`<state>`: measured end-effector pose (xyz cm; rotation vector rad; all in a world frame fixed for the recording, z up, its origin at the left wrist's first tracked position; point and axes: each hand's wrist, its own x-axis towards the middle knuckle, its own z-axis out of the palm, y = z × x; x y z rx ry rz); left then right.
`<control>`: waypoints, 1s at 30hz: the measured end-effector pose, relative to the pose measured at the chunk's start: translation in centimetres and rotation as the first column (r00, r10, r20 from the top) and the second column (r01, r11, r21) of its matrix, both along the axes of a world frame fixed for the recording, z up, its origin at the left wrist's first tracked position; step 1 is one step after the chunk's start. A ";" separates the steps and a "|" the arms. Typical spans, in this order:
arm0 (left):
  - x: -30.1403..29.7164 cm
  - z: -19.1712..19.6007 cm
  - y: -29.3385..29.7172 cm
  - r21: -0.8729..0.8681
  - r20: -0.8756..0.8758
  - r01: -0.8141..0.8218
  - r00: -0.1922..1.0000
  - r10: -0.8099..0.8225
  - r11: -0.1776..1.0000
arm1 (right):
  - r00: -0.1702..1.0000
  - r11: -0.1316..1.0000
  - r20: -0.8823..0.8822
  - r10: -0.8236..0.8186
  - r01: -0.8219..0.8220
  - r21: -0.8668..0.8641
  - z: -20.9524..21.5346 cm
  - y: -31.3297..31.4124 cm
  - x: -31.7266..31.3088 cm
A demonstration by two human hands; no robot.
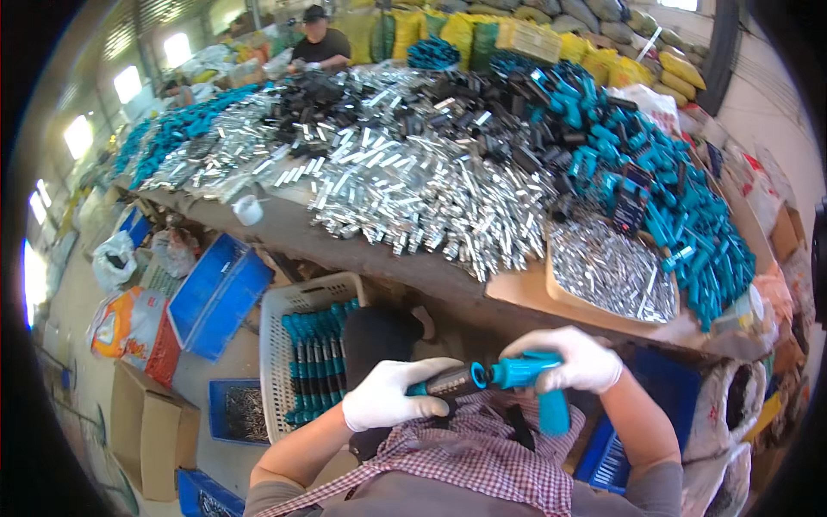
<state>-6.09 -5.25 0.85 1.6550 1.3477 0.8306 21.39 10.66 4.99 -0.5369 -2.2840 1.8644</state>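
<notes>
Your gloved left hand point(392, 395) is closed around a dark cylinder with teal ends point(450, 382), fingers wrapped about its rear; your gloved right hand point(575, 360) grips a teal pistol-shaped tool point(527, 371) over its top, its handle hanging down; the two pieces meet nose to end in front of your checked apron point(469, 461), though you cannot tell whether they touch; ahead of you the table point(345, 239) bears heaps of silver tubes point(431, 194), with teal parts point(702, 228) piled to the right; by your left knee a white basket point(269, 362) holds rows of teal-and-black tools point(317, 366); across the table sits another person point(323, 45), near yellow sacks point(409, 33).
</notes>
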 end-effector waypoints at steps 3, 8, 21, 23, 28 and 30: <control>-0.5 0.6 -0.7 0.007 -0.024 0.032 0.999 -0.032 0.999 | 0.998 0.980 0.059 0.003 0.009 -0.197 -0.8 -1.8 -0.4; -1.6 -0.8 -0.6 -0.041 -0.212 0.114 0.970 -0.120 0.993 | 0.996 0.569 0.053 0.069 -0.083 0.818 0.2 -4.3 -2.2; -2.0 -3.9 -0.5 -0.576 0.566 0.518 0.811 -0.149 0.633 | 0.873 -0.024 0.131 0.470 -0.136 0.990 0.6 -4.7 -1.7; -2.2 -3.9 -0.3 -0.583 0.529 0.498 0.832 -0.165 0.642 | 0.919 0.146 0.111 0.378 -0.178 0.973 -0.6 -4.8 -1.5; -1.4 -2.7 0.5 0.015 -0.051 0.354 0.934 -0.352 0.935 | 0.997 0.741 -0.034 0.070 -0.029 0.670 -2.6 -4.2 -1.6; -0.4 2.6 0.8 0.094 -0.747 0.334 0.647 -0.155 0.938 | 0.966 0.904 0.254 -0.053 0.155 -0.398 -2.3 -3.0 -1.6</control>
